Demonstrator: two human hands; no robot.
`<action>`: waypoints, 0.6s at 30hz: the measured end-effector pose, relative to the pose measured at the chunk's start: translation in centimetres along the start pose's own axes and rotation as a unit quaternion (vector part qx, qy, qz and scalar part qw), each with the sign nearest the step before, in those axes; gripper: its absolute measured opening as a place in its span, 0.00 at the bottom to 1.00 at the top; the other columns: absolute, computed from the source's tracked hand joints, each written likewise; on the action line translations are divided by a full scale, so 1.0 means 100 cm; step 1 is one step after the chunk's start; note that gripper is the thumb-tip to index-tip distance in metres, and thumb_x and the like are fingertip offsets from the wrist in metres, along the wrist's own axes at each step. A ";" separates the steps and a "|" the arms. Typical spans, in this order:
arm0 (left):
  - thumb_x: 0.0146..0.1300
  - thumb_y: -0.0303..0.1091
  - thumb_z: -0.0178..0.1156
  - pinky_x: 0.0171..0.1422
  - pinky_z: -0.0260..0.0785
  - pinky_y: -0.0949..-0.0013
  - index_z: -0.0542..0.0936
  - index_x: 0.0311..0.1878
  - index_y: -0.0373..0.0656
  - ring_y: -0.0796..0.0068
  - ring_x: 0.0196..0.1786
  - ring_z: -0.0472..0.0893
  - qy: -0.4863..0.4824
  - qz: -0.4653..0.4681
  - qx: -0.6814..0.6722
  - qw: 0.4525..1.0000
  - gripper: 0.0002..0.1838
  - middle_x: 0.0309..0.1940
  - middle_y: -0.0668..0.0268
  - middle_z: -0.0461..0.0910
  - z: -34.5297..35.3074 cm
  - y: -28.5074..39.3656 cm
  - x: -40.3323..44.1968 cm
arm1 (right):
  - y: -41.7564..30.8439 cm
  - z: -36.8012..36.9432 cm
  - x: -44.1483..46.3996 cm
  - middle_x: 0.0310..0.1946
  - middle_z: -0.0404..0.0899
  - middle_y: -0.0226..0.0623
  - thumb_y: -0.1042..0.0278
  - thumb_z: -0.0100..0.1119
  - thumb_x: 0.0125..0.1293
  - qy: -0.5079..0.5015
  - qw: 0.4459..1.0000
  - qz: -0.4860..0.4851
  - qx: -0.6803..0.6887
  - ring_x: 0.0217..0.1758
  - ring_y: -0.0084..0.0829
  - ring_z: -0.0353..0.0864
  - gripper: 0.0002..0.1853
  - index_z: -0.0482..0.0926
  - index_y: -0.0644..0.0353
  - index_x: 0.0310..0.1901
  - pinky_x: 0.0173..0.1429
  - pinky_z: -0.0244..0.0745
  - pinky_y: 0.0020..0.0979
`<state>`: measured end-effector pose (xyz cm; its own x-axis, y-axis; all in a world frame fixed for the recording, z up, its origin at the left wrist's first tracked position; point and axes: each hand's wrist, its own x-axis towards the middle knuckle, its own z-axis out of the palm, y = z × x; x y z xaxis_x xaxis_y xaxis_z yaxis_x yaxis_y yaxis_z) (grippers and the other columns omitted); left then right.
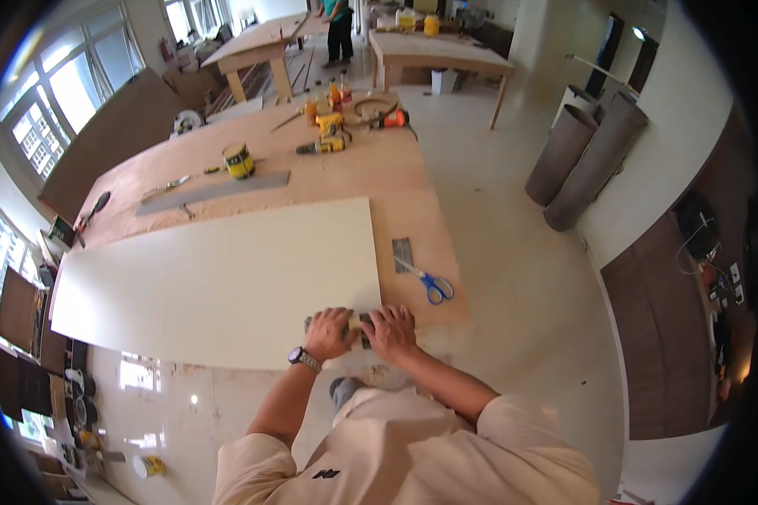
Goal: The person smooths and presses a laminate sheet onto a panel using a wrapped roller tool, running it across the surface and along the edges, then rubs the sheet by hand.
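Head view: our left hand [330, 333] and right hand [391, 332], fingers curled, pinch a flat dark-grey strip [365, 340] by the white rectangular panel's [219, 278] near-right corner, where, we judge, uneven pressure could make it slip.

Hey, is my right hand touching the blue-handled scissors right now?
Apart. The head view shows bare wooden tabletop between your right hand and the blue-handled scissors.
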<state>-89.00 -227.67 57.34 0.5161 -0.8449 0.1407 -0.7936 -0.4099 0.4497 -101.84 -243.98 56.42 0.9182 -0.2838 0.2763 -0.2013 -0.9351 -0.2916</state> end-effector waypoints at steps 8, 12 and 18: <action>0.71 0.47 0.62 0.64 0.71 0.50 0.84 0.58 0.43 0.52 0.60 0.81 0.073 -0.090 0.076 0.990 0.21 0.56 0.58 0.84 0.006 0.014 0.014 | 0.015 0.014 0.044 0.48 0.82 0.40 0.53 0.54 0.78 0.009 0.996 -0.079 0.045 0.58 0.41 0.79 0.15 0.83 0.56 0.47 0.69 0.67 0.48; 0.72 0.46 0.61 0.62 0.71 0.50 0.84 0.56 0.43 0.52 0.58 0.81 0.073 -0.108 0.082 0.988 0.19 0.54 0.58 0.84 0.005 0.000 0.050 | 0.029 0.019 0.087 0.46 0.82 0.39 0.54 0.55 0.78 0.012 0.996 -0.085 0.039 0.57 0.41 0.80 0.14 0.82 0.56 0.44 0.67 0.69 0.46; 0.73 0.46 0.60 0.61 0.71 0.49 0.84 0.55 0.44 0.52 0.56 0.82 0.058 -0.108 0.088 0.989 0.18 0.51 0.59 0.85 0.003 -0.037 0.127 | 0.058 0.037 0.156 0.46 0.82 0.38 0.54 0.56 0.77 0.032 0.997 -0.065 0.029 0.55 0.41 0.80 0.14 0.82 0.55 0.43 0.65 0.70 0.45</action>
<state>-79.64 -236.95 57.23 0.7044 -0.6908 0.1632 -0.7000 -0.6378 0.3214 -87.37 -253.06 55.62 0.9110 -0.1755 0.3732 -0.0603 -0.9519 -0.3004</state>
